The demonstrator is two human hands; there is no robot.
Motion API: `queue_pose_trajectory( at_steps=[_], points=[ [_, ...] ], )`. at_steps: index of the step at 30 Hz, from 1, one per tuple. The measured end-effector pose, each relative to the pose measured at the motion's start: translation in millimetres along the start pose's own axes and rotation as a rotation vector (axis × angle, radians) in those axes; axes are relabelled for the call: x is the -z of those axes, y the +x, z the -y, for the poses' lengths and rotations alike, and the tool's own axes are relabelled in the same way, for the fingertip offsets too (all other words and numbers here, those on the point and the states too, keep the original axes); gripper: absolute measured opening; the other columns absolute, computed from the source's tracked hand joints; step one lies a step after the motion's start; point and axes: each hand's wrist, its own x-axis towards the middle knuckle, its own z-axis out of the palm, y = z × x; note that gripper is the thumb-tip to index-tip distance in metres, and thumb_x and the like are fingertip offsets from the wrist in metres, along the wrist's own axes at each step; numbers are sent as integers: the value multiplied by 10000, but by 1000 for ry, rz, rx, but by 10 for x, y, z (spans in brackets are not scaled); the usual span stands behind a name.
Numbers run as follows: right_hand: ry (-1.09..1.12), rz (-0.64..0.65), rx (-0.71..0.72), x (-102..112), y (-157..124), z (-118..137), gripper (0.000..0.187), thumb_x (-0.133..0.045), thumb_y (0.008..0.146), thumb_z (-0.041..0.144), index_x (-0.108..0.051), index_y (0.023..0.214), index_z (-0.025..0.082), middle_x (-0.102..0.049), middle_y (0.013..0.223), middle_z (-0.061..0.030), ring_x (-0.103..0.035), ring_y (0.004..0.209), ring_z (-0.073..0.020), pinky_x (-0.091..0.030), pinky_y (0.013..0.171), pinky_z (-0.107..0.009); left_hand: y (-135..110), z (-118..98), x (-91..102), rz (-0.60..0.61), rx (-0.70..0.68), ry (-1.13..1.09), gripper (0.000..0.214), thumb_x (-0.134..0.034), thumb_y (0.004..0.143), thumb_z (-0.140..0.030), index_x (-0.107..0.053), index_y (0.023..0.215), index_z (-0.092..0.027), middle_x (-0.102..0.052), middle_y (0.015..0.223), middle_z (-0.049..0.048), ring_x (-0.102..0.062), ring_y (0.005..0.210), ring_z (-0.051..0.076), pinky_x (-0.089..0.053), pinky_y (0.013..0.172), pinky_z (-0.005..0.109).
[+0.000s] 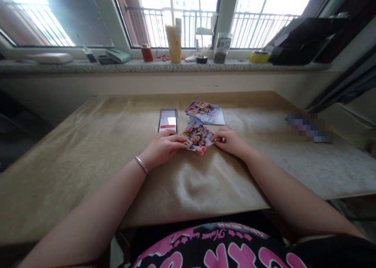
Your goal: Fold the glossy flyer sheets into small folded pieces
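Observation:
A colourful printed paper (197,138) lies on the cloth-covered table (88,150) between my hands. My left hand (163,146), with a silver bracelet on its wrist, pinches the paper's left edge with closed fingers. My right hand (229,140) pinches the right edge, fingers curled. A small stack of similar colourful papers (206,113) lies just behind. A phone (167,122) with a lit screen rests next to my left hand, at its far side.
A blurred dark object (308,127) lies at the table's right. The stone windowsill (88,66) behind holds a yellow cup (174,44), a red lighter (146,53), jars (220,47), a yellow tape roll (259,57) and a black case (302,40).

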Motion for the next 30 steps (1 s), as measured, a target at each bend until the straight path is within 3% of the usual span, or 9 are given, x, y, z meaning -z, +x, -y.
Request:
queue_pose_trajectory(
  at_steps=[9,15,22,25,30],
  points=[
    [-2,91,99,4,-10,-46,124,-587,798,180,-708,824,178,-600,812,-45,-556,688,-132,-421,627,-235,-23,-81,-1,-2,-6,110,259,-489,913,-327,-709,1046,-298,-632,1230,-28,-409,1246,273,-361,1030,460],
    [18,93,159,-6,-11,-50,129,-592,803,175,-720,813,186,-603,808,-51,-568,701,-139,-434,642,-241,-20,-39,-32,-46,-8,113,256,-485,923,-359,-713,1005,-276,-665,1174,-36,-461,1217,263,-385,999,455],
    [12,112,181,-17,-11,14,131,-595,803,165,-721,824,196,-618,838,-54,-582,733,-143,-441,656,-241,14,-162,-20,-127,32,123,231,-507,915,-352,-707,977,-254,-698,1090,-17,-461,1226,255,-320,1044,470],
    [-2,115,182,-18,-10,39,125,-599,803,173,-720,831,190,-617,845,-54,-576,733,-140,-439,657,-240,27,-201,-36,-103,46,118,207,-536,895,-352,-715,934,-254,-684,1127,-18,-437,1250,267,-316,1050,477],
    [-14,130,210,-4,-5,54,121,-598,803,174,-715,828,185,-608,832,-51,-569,724,-136,-439,651,-240,38,-233,-66,-23,73,114,287,-570,866,-365,-657,1121,-264,-612,1262,5,-338,1337,288,-252,1100,512]
  ],
)
